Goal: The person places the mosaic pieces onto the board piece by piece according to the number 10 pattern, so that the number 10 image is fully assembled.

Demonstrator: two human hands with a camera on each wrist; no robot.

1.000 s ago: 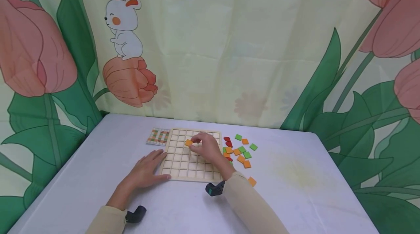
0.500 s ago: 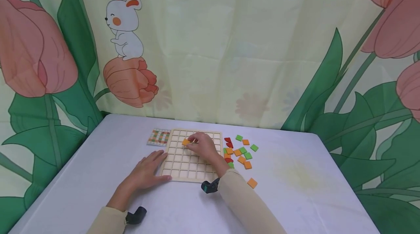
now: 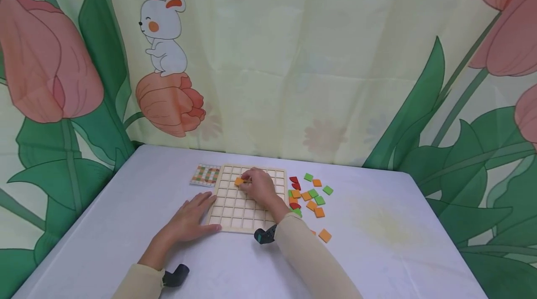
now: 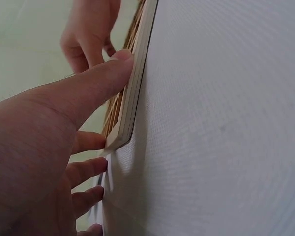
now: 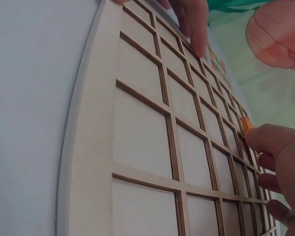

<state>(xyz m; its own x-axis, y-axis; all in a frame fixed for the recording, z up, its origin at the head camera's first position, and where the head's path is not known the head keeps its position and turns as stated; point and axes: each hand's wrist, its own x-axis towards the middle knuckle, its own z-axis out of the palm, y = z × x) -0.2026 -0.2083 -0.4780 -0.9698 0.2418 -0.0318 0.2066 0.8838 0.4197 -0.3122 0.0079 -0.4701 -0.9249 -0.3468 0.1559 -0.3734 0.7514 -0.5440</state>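
A wooden grid board (image 3: 226,213) with square recesses lies on the white table. My right hand (image 3: 260,187) is over its upper part and pinches an orange square tile (image 3: 238,181) between thumb and fingers. In the right wrist view the orange tile (image 5: 246,124) shows at the thumb tip, close over the grid. My left hand (image 3: 190,219) rests at the board's left edge, fingers spread and straight. The left wrist view has the left thumb (image 4: 96,86) on the board's rim (image 4: 132,98) and the other fingers by its corner.
A patterned card (image 3: 205,175) with colored squares lies at the board's upper left. Right of the board are scattered orange tiles (image 3: 325,235), green tiles (image 3: 328,190) and red curved pieces (image 3: 295,186). A printed curtain (image 3: 268,80) hangs behind the table.
My right hand has moved slightly left across the board with the orange tile in its pinch. The left hand stays at the board's edge. The head view has shifted a little.
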